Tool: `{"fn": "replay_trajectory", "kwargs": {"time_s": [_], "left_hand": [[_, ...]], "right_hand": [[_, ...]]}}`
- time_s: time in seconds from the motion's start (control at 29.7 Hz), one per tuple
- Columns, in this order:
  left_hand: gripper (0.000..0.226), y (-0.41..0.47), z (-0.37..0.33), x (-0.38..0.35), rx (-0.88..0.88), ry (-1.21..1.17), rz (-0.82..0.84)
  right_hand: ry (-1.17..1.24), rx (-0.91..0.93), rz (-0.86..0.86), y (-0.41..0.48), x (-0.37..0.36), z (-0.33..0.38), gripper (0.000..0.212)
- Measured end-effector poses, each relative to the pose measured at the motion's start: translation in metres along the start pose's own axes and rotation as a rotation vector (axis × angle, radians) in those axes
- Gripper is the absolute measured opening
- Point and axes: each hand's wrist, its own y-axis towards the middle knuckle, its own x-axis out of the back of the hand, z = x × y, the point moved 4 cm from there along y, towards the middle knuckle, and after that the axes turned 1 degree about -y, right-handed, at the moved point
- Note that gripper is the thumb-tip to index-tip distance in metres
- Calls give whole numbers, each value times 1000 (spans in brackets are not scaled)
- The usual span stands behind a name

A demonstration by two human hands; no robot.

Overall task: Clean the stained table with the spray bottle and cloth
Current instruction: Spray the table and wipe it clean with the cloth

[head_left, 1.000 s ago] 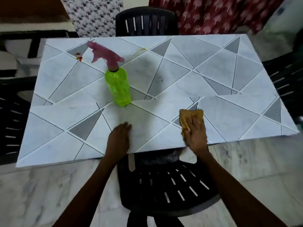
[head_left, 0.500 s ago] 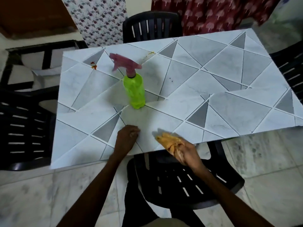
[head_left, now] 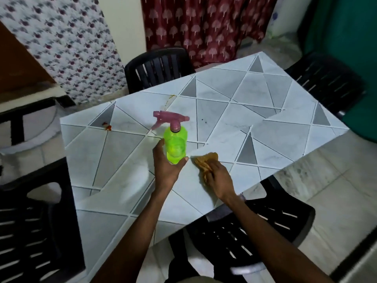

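Note:
A green spray bottle [head_left: 176, 142] with a pink trigger head stands near the middle of the grey-and-white patterned table [head_left: 265, 111]. My left hand [head_left: 166, 166] grips its lower body, thumb on the right side. Just right of the bottle lies an orange-brown cloth [head_left: 204, 161], and my right hand [head_left: 217, 178] holds it against the tabletop. A red stain [head_left: 107, 126] sits near the table's far left corner. An orange streak [head_left: 170, 99] marks the far edge, and small dark specks [head_left: 204, 120] lie right of the bottle.
Black plastic chairs stand at the far side [head_left: 157, 68], at the left [head_left: 30, 231], at the right [head_left: 326, 78] and under the near edge [head_left: 255, 227]. Patterned curtains [head_left: 204, 27] hang behind. The floor is pale tile.
My left hand moved from the near table edge up to the bottle and took hold of it. My right hand carried the cloth from the edge onto the tabletop beside the bottle.

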Motion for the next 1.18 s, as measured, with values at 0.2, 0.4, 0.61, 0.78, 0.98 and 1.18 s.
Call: {"fn": "replay_trajectory", "kwargs": {"time_s": [0.2, 0.4, 0.61, 0.78, 0.98, 1.18], "left_hand": [[93, 19, -1, -3, 18, 36, 17], [79, 30, -14, -12, 50, 130, -44], [73, 23, -44, -44, 13, 143, 29], [72, 13, -71, -93, 21, 43, 102], [73, 3, -96, -147, 4, 34, 144], [76, -2, -102, -172, 15, -26, 228]], "right_hand": [[-26, -63, -43, 8, -8, -15, 48], [-151, -72, -111, 6, 27, -31, 43], [-213, -195, -174, 14, 65, -80, 47], [-210, -230, -231, 37, 121, -128, 50], [-308, -148, 102, 71, 134, -175, 61], [484, -129, -5, 76, 188, -113, 36]]}}
